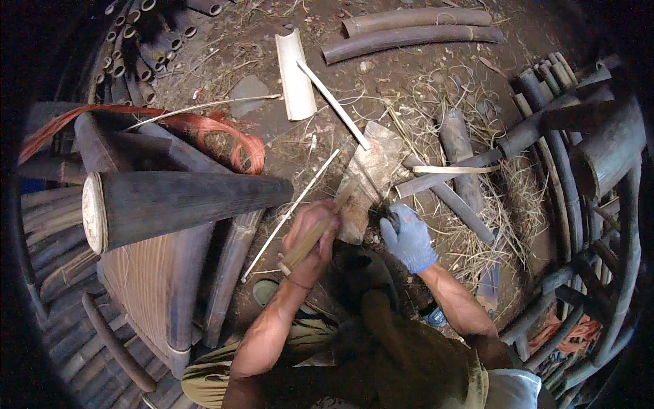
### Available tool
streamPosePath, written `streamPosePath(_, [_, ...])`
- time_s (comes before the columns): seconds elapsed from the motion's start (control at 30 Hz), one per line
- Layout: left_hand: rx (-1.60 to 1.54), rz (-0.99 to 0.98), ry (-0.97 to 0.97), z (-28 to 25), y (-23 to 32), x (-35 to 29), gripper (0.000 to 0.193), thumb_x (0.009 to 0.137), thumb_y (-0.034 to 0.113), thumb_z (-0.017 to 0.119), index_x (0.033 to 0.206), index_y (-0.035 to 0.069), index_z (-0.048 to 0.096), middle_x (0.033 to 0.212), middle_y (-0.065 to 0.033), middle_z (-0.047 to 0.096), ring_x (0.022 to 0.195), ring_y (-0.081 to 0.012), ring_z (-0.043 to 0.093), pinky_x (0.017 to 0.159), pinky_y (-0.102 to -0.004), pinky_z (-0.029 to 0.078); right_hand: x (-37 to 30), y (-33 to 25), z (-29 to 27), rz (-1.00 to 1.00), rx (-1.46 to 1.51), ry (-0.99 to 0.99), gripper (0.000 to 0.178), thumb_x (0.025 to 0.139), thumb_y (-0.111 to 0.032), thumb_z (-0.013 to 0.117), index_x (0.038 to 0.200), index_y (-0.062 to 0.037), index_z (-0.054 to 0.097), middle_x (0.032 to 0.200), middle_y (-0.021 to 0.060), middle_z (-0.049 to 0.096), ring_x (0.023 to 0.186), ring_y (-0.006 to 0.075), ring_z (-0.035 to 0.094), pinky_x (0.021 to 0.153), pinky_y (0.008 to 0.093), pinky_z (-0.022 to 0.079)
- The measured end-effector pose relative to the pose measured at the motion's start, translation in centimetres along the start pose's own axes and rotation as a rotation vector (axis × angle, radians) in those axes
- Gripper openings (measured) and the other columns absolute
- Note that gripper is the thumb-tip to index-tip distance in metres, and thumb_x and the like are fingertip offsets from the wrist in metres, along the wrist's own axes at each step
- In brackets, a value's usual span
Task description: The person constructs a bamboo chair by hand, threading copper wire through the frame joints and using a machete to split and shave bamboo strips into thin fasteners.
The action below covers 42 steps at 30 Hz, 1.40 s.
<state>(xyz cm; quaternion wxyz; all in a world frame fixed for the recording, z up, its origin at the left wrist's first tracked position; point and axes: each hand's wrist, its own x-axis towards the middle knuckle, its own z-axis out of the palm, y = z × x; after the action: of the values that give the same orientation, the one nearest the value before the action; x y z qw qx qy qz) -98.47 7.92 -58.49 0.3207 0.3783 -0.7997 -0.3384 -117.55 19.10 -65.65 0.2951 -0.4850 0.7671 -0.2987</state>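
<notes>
We are gripping a bamboo strip point(308, 240) in our bare left hand point(310, 238), resting it on the chopping block point(368, 178), while our gloved right hand point(407, 237) is clamping a knife point(379, 204) beside the block. Split slats point(296, 73) are lying beyond the block; whole culms point(409, 34) are waiting farther off.

1. Right hand point(407, 238) in a blue knit cloth glove, matt, dusted with dirt.
2. Left hand point(310, 238) bare, closed on a pale bamboo strip point(306, 242), dry and fibrous.
3. Wooden chopping block point(368, 180), grey, rough, scarred.
4. Split bamboo half point(295, 75), cream inner face, smooth, matt.
5. Dark bamboo poles point(409, 34), weathered, dull.
6. Coiled reddish strips point(231, 136), slightly glossy.
7. Earth floor point(409, 88), dusty, littered with dry shavings.
</notes>
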Motion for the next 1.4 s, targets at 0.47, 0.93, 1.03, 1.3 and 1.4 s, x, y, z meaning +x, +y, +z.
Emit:
streamPosePath(0.47, [0.1, -0.203, -0.084, 0.0, -2.5, 6.3, 0.019, 0.094, 0.018, 0.063, 0.098, 0.0, 0.061, 0.08, -0.021, 0.061, 0.078, -0.039, 0.064, 0.071, -0.0436, 0.05, 1.0, 0.1, -5.1, 0.37, -0.046, -0.134, 0.043, 0.094, -0.038, 0.059, 0.113, 0.0005, 0.056, 0.101, 0.0282, 0.065, 0.097, 0.0476, 0.062, 0.084, 0.0513, 0.049])
streamPosePath(0.93, [-0.246, -0.7, -0.246, 6.6, -6.4, -9.1, 0.03, 0.101, 0.027, 0.051, 0.108, 0.002, 0.064, 0.087, -0.0162, 0.072, 0.083, -0.03, 0.07, 0.076, -0.0425, 0.054, -2.1, 1.0, -0.1, 0.33, 0.077, -0.003, 0.05, 0.092, -0.033, 0.066, 0.125, 0.0013, 0.053, 0.105, 0.0209, 0.066, 0.098, 0.033, 0.065, 0.089, 0.041, 0.05])
streamPosePath(1.03, [-0.261, -0.677, -0.13, 4.6, -5.3, -9.8, 0.029, 0.101, 0.027, 0.05, 0.111, 0.004, 0.063, 0.094, -0.0169, 0.072, 0.087, -0.0333, 0.07, 0.078, -0.0435, 0.054, -2.6, 0.3, 0.0, 0.328, 0.085, -0.062, 0.046, 0.092, -0.028, 0.067, 0.123, 0.0031, 0.056, 0.108, 0.0208, 0.067, 0.102, 0.0274, 0.065, 0.092, 0.0378, 0.049])
streamPosePath(1.3, [0.159, 0.128, 0.117, -17.5, 9.7, -0.6, 0.026, 0.092, 0.01, 0.054, 0.116, 0.002, 0.059, 0.109, -0.021, 0.063, 0.094, -0.0396, 0.063, 0.078, -0.0474, 0.052, -9.5, 3.8, -1.4, 0.45, 0.095, -0.011, 0.04, 0.096, -0.024, 0.063, 0.123, 0.0032, 0.052, 0.109, 0.0103, 0.06, 0.099, 0.019, 0.057, 0.089, 0.0314, 0.045])
streamPosePath(1.4, [0.459, 0.14, 0.364, -27.1, 11.2, 1.1, 0.023, 0.091, 0.013, 0.057, 0.11, 0.001, 0.061, 0.102, -0.0193, 0.065, 0.097, -0.0384, 0.063, 0.086, -0.0463, 0.047, -11.3, 6.1, -0.8, 0.387, -0.008, -0.056, 0.039, 0.094, -0.02, 0.062, 0.124, 0.0036, 0.051, 0.108, 0.0099, 0.056, 0.095, 0.0192, 0.054, 0.087, 0.0316, 0.044])
